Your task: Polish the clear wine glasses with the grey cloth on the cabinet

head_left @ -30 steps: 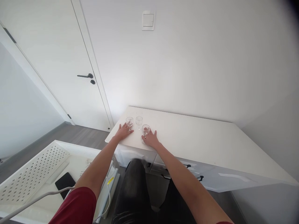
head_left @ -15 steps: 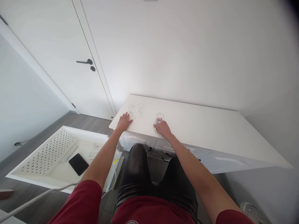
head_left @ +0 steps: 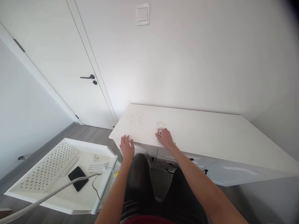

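Two bare forearms point(head_left: 198, 189) reach up from the bottom edge of my feed, above a pair of legs in dark trousers point(head_left: 137, 183). Low on the left I see a white cart point(head_left: 70, 199) with a perforated panel point(head_left: 48, 160) lying in it. A black phone point(head_left: 78, 178) rests flat beside that panel, and a pale cable point(head_left: 46, 196) runs across the cart's near side.

Next comes the left hand point(head_left: 127, 148), palm down, its fingers point(head_left: 123, 140) spread apart and holding nothing. The tips come up to the near edge of the tabletop point(head_left: 210, 133), though I cannot tell whether they press on it. Below that edge, dark drawer pulls point(head_left: 205, 171) show on the white front.

A little farther in, the right hand point(head_left: 165, 137) lies on the tabletop near its front edge, fingers gathered close around the lower part of a small clear glass point(head_left: 160, 125). That glass stands upright, its bowl rising just beyond the knuckles; its foot is hidden by the hand.

Farther back and to the left, clear of both hands, a second glass point(head_left: 139, 117) and a third glass point(head_left: 130, 119) stand side by side near the tabletop's left end, faint against the white. Behind everything is a plain wall point(head_left: 198, 62) carrying a square switch plate point(head_left: 142, 14), and to its left a white door point(head_left: 58, 62) with a dark lever handle point(head_left: 87, 77).
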Available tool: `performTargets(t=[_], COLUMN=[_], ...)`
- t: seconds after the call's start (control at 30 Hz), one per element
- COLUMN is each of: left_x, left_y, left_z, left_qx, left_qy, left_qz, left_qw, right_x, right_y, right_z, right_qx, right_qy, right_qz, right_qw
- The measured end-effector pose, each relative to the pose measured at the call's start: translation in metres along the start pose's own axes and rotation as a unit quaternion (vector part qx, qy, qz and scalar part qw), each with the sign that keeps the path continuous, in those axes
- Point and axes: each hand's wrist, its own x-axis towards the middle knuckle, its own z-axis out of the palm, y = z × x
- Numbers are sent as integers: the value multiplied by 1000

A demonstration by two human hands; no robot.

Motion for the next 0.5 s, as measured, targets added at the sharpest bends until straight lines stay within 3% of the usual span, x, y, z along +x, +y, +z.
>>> performTargets(t=[0.17, 0.27, 0.33, 0.4, 0.43, 0.5], left_x=[-27, -53, -85, -125, -145, -180], left_y=[30, 46, 49, 45, 38, 16], left_z=[-21, -40, -56, -75, -86, -115], left_qx=[-103, -166, -212, -255, -284, -335], left_qy=[23, -15, -106, -253, -333, -481], left_qz=[32, 35, 44, 39, 10, -105], left_qw=[994, 985, 971, 932, 899, 803], right_x=[11, 20, 26, 32, 35, 40], right_y=[-20, -45, -62, -76, -82, -90], right_z=[8, 17, 24, 32, 36, 43], right_qx=[22, 24, 23, 21, 21, 20], right_qy=[-20, -36, -44, -51, -55, -66], right_qz=[-10, -33, -46, -53, -55, -59], right_qw=[1000, 999, 998, 997, 997, 996])
